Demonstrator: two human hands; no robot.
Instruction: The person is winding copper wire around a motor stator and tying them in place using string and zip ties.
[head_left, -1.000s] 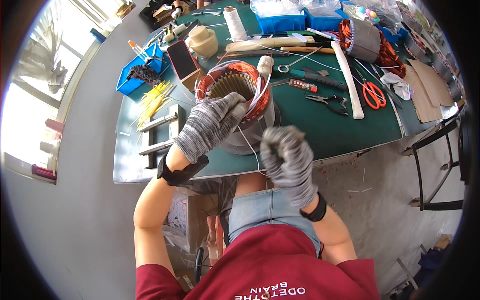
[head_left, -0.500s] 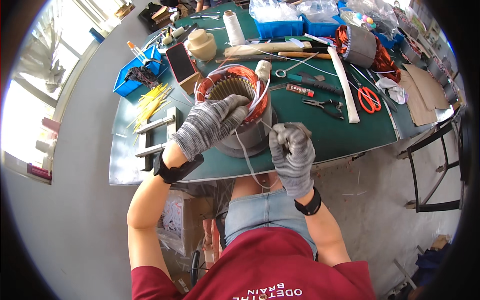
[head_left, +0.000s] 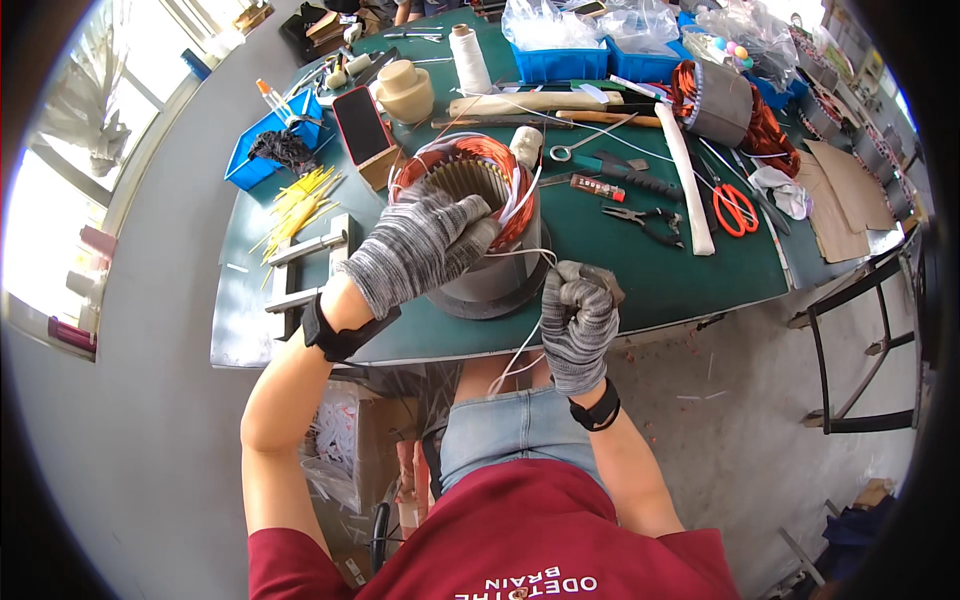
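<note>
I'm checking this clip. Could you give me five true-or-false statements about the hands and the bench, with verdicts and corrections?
1. The left hand is at the near rim of the copper-wound stator. True.
2. A white cord runs between the stator and the right hand. True.
3. The right hand is bare. False: it wears a grey striped glove.
4. The scissors lie to the left of the stator. False: the orange-handled scissors lie to its right.
5. The white thread spool stands upright beyond the stator. True.
</note>
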